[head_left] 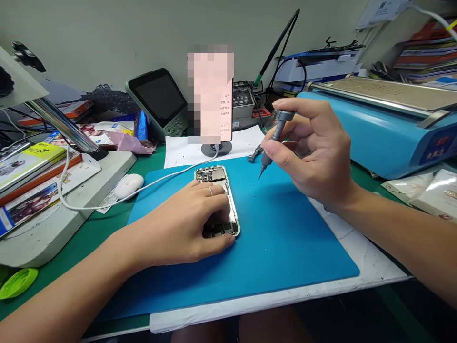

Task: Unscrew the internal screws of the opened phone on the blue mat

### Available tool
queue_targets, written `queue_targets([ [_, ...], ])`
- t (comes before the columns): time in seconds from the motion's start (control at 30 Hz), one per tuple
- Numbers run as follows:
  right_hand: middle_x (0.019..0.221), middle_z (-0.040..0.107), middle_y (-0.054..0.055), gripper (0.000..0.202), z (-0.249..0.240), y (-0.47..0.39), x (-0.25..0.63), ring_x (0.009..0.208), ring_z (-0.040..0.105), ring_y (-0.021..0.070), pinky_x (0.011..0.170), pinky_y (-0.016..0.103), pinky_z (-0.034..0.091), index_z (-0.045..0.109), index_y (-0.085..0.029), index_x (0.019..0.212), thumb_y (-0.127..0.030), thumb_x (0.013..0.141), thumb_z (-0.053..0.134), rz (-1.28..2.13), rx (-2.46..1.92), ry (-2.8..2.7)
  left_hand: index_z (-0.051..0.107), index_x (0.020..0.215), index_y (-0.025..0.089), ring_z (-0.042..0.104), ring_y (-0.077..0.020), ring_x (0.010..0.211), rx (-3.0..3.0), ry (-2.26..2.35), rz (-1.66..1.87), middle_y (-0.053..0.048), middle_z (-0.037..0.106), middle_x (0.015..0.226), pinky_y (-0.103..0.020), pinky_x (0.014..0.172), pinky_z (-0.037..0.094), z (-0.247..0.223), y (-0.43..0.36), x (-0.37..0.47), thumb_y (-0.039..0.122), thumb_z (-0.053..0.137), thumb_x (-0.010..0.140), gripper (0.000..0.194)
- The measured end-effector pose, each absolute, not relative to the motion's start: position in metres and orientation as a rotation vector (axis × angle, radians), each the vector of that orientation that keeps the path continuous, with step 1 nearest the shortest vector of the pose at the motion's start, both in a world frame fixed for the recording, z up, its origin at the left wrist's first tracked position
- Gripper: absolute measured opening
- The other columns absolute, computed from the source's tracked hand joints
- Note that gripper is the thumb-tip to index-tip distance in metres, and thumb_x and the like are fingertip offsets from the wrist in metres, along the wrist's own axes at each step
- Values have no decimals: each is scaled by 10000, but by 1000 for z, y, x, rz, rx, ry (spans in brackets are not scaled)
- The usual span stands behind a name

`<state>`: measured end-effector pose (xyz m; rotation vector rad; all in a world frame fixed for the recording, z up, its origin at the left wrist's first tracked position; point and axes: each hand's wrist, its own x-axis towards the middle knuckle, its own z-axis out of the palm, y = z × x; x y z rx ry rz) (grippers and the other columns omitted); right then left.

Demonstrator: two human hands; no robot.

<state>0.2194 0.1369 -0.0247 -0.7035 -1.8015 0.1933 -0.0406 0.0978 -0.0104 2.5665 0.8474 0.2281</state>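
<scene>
An opened phone [232, 202] with its inner parts exposed lies on the blue mat [285, 238]. My left hand [189, 219] rests across it, fingers curled over the far edge and inside, thumb at the near corner, holding it against the mat. In my right hand [310, 147] is a grey precision screwdriver [274, 140], pinched between thumb and fingers with the index finger on its cap. Its tip points down, to the right of the phone and apart from it. A second small screwdriver [254, 154] lies at the mat's far edge, just behind the tip.
A lit phone [216, 100] stands on a round stand, its white cable [171, 177] running left past a white mouse [129, 186]. Behind are a smart display [157, 97] and a soldering station [243, 102]. A blue machine [385, 128] stands right, a lamp base [46, 238] left.
</scene>
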Motion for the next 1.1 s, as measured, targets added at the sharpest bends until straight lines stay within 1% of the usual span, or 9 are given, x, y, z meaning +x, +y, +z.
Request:
queue_targets([
  [0.2, 870, 695, -25, 406, -25, 137, 218, 715, 719, 154, 587, 274, 647, 631, -338, 1339, -359, 960, 772, 223, -702, -1802, 605, 920, 216, 562, -180, 849, 2511, 820, 241, 14, 644, 916, -355, 782, 400, -9, 96, -38, 256, 680, 977, 102],
  [0.43, 859, 696, -24, 404, -25, 135, 217, 725, 714, 169, 612, 309, 646, 638, -305, 1327, -300, 946, 774, 260, -687, -1785, 602, 961, 222, 571, -153, 849, 2464, 735, 301, 29, 663, 933, -317, 816, 417, -10, 95, -41, 171, 638, 986, 67],
  [0.53, 875, 710, -24, 419, -25, 135, 217, 736, 724, 170, 616, 302, 645, 634, -303, 1341, -292, 945, 769, 258, -698, -1788, 619, 976, 227, 580, -154, 855, 2459, 744, 281, 25, 665, 942, -315, 828, 426, -11, 95, -43, 185, 633, 997, 50],
  [0.6, 883, 717, -24, 424, -25, 134, 217, 741, 728, 168, 607, 290, 644, 631, -301, 1344, -286, 942, 767, 253, -711, -1789, 635, 1014, 232, 599, -166, 896, 2470, 758, 273, 14, 678, 986, -324, 845, 436, -10, 95, -44, 217, 640, 1006, 18],
  [0.73, 895, 725, -17, 419, -24, 133, 217, 741, 735, 174, 589, 288, 650, 639, -312, 1332, -291, 936, 772, 265, -741, -1787, 656, 1076, 240, 623, -198, 960, 2505, 805, 259, -14, 695, 1052, -352, 864, 453, -9, 96, -43, 285, 665, 1010, 80],
  [0.9, 895, 728, -14, 406, -23, 131, 217, 743, 740, 187, 594, 311, 660, 647, -321, 1324, -318, 939, 773, 285, -755, -1787, 659, 1056, 244, 610, -198, 947, 2434, 851, 189, -16, 695, 1039, -342, 831, 464, -9, 96, -41, 267, 653, 1019, 44],
  [0.97, 897, 729, -14, 406, -23, 131, 217, 742, 738, 183, 597, 310, 659, 644, -321, 1328, -313, 942, 770, 286, -751, -1790, 665, 1057, 249, 606, -192, 956, 2394, 864, 187, -11, 691, 1046, -325, 813, 468, -8, 95, -41, 261, 659, 1018, 41],
  [1.1, 881, 723, -21, 405, -24, 131, 217, 728, 729, 174, 597, 305, 651, 644, -319, 1324, -293, 942, 777, 274, -735, -1794, 687, 1069, 257, 602, -175, 907, 2391, 864, 169, 3, 678, 997, -316, 783, 467, -7, 93, -41, 255, 643, 1026, 61],
])
